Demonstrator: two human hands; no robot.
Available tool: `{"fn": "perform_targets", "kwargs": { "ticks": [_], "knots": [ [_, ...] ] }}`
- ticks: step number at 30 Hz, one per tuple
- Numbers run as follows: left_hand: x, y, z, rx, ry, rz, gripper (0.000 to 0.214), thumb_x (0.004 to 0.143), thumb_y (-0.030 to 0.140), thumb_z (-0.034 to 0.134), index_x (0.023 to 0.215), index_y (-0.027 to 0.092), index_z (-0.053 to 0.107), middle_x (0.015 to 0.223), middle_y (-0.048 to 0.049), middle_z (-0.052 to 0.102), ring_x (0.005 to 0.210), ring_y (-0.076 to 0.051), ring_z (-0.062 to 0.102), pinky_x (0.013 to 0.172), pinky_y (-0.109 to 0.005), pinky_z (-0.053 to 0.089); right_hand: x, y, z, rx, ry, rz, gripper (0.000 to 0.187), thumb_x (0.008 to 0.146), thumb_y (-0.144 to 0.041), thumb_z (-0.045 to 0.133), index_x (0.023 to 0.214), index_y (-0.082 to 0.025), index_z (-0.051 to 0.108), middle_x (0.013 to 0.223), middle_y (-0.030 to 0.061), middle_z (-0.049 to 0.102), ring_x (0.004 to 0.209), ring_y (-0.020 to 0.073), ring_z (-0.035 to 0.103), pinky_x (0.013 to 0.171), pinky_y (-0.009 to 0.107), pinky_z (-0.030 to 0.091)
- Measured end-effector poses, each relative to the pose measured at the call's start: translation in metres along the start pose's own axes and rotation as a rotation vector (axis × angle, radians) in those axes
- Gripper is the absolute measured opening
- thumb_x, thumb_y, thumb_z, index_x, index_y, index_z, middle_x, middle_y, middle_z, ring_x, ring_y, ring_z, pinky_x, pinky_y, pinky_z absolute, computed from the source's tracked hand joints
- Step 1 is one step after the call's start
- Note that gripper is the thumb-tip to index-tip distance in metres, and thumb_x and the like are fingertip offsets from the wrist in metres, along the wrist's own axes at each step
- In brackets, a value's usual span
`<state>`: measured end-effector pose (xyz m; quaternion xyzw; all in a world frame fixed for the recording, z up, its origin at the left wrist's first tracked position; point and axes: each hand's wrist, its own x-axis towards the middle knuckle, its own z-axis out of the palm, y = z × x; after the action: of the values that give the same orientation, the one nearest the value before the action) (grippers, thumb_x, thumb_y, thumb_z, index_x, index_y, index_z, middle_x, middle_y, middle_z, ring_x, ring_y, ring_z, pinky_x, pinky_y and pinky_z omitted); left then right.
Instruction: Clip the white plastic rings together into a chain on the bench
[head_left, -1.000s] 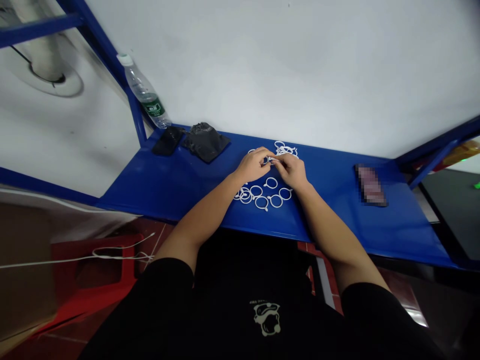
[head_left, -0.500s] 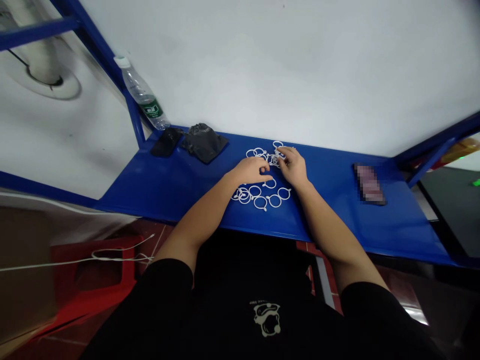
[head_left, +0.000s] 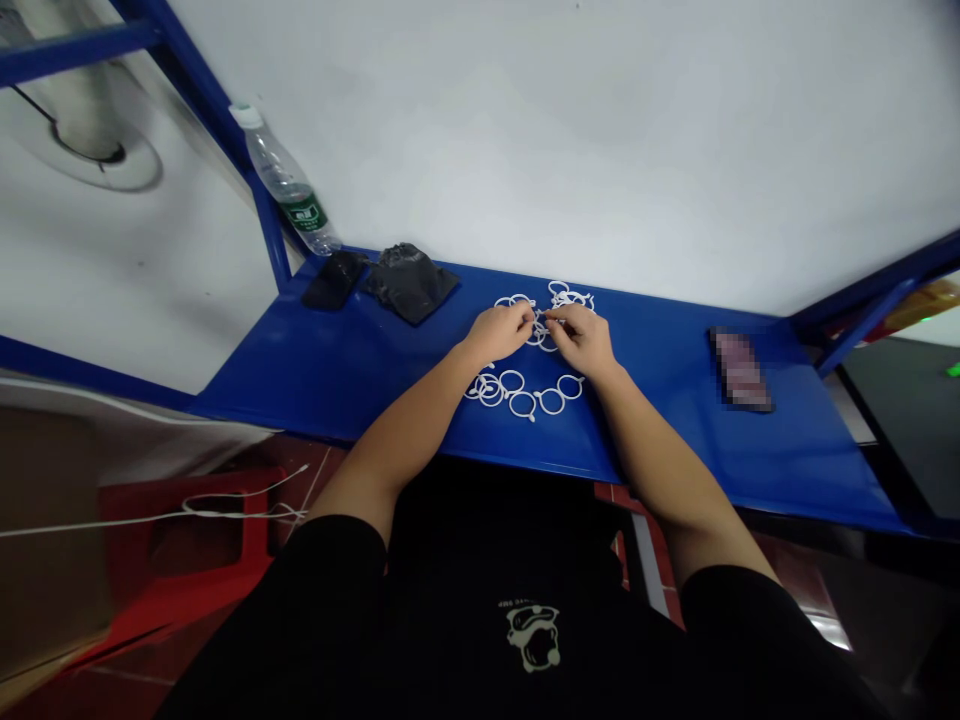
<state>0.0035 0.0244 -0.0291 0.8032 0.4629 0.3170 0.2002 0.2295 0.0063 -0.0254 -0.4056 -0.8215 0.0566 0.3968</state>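
White plastic curtain rings with small eyelets lie in loose groups on the blue tabletop (head_left: 660, 400). My left hand (head_left: 501, 332) is closed, thumb and fingers pinching a white curtain ring (head_left: 541, 343) at the rear group. Facing it, my right hand (head_left: 585, 338) is also pinched on white ring parts, its fingertips close to the left ones. Exactly which ring each hand grips is partly hidden by the fingers. Closer to my body lies a row of curtain rings (head_left: 523, 404), some overlapping at its left end. More rings (head_left: 574, 299) sit behind my right hand.
A black pouch (head_left: 411, 284) and a dark phone (head_left: 334, 280) lie at the back left, beside a leaning plastic bottle (head_left: 289, 185). A pixelated phone-like object (head_left: 740, 368) rests on the right. Blue frame bars stand at both ends, with a white wall behind.
My left hand has moved up and closed its fingers. The ring below it has left its spot. My right fingertips have come toward the left hand, uncovering rings at the back.
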Motion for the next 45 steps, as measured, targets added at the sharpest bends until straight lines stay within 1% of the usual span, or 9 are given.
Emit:
{"fn": "perform_targets", "kwargs": {
  "ticks": [4,8,13,16,21,30,36,41,45],
  "knots": [
    [0.004,-0.002,0.000,-0.207,0.076,-0.110,0.025,0.095,0.009,0.069,0.114,0.024,0.073,0.065,0.0034,0.069,0.068,-0.021,0.069,0.071,-0.032,0.051,0.001,-0.005,-0.001,0.032,-0.055,-0.039,0.032,0.109,-0.050,0.062,0.121,-0.027,0.081,0.112,0.0095,0.083,0.079,0.0228,0.072,0.077,0.042,0.062],
    [0.008,-0.005,0.009,-0.444,0.041,-0.170,0.024,0.095,0.009,0.064,0.114,0.022,0.070,0.065,0.0045,0.071,0.061,-0.019,0.070,0.068,-0.030,0.054,0.003,-0.009,-0.004,0.022,-0.082,-0.072,0.033,0.107,-0.054,0.068,0.126,-0.029,0.079,0.130,0.0126,0.079,0.100,0.0280,0.075,0.081,0.043,0.064],
    [0.009,-0.005,0.011,-0.594,0.023,-0.142,0.012,0.106,0.022,0.057,0.104,0.021,0.070,0.067,0.0023,0.072,0.047,-0.012,0.058,0.054,-0.026,0.046,0.004,-0.008,-0.004,0.004,-0.049,-0.081,0.026,0.112,-0.049,0.063,0.112,-0.027,0.076,0.119,0.0114,0.079,0.109,0.0292,0.074,0.088,0.043,0.062],
    [0.006,0.000,0.004,-0.554,0.054,-0.041,0.027,0.110,0.030,0.053,0.100,0.019,0.075,0.076,-0.0019,0.076,0.055,-0.012,0.062,0.057,-0.026,0.048,0.003,-0.003,-0.003,-0.013,-0.018,-0.036,0.024,0.113,-0.045,0.060,0.110,-0.026,0.074,0.109,0.0098,0.078,0.100,0.0275,0.073,0.084,0.042,0.060],
    [-0.001,0.009,-0.006,-0.301,0.100,0.115,0.022,0.104,0.028,0.060,0.101,0.020,0.080,0.083,-0.0032,0.078,0.074,-0.016,0.070,0.070,-0.028,0.052,0.002,0.003,-0.001,-0.037,-0.012,0.047,0.024,0.112,-0.046,0.060,0.108,-0.026,0.073,0.101,0.0083,0.076,0.085,0.0243,0.069,0.075,0.039,0.055],
    [-0.003,0.009,-0.008,-0.193,0.092,0.172,0.013,0.092,0.022,0.066,0.084,0.021,0.077,0.068,0.0005,0.066,0.064,-0.015,0.057,0.065,-0.029,0.044,0.001,0.003,0.000,-0.004,-0.029,0.019,0.031,0.112,-0.052,0.059,0.106,-0.027,0.076,0.098,0.0082,0.078,0.086,0.0252,0.069,0.078,0.040,0.057],
    [0.001,0.005,-0.008,-0.128,0.092,0.168,0.017,0.090,0.019,0.065,0.076,0.021,0.075,0.069,-0.0005,0.068,0.066,-0.017,0.060,0.067,-0.031,0.043,0.000,0.002,0.002,0.016,-0.082,-0.017,0.038,0.113,-0.058,0.057,0.105,-0.026,0.076,0.099,0.0094,0.080,0.087,0.0260,0.071,0.080,0.041,0.058],
    [0.003,0.002,-0.008,-0.116,0.085,0.139,0.022,0.090,0.012,0.063,0.089,0.021,0.083,0.092,-0.0047,0.082,0.085,-0.019,0.073,0.081,-0.032,0.054,0.000,0.003,0.004,0.011,-0.103,-0.031,0.038,0.112,-0.058,0.059,0.105,-0.025,0.076,0.098,0.0098,0.079,0.086,0.0257,0.071,0.079,0.040,0.058],
    [0.003,-0.004,-0.019,-0.141,0.106,0.090,0.041,0.092,0.016,0.069,0.131,0.022,0.082,0.093,-0.0040,0.083,0.076,-0.017,0.071,0.077,-0.030,0.055,0.000,0.007,0.003,-0.037,-0.041,0.019,0.027,0.110,-0.049,0.065,0.103,-0.025,0.077,0.095,0.0078,0.079,0.081,0.0243,0.070,0.075,0.039,0.056]
  ]
}}
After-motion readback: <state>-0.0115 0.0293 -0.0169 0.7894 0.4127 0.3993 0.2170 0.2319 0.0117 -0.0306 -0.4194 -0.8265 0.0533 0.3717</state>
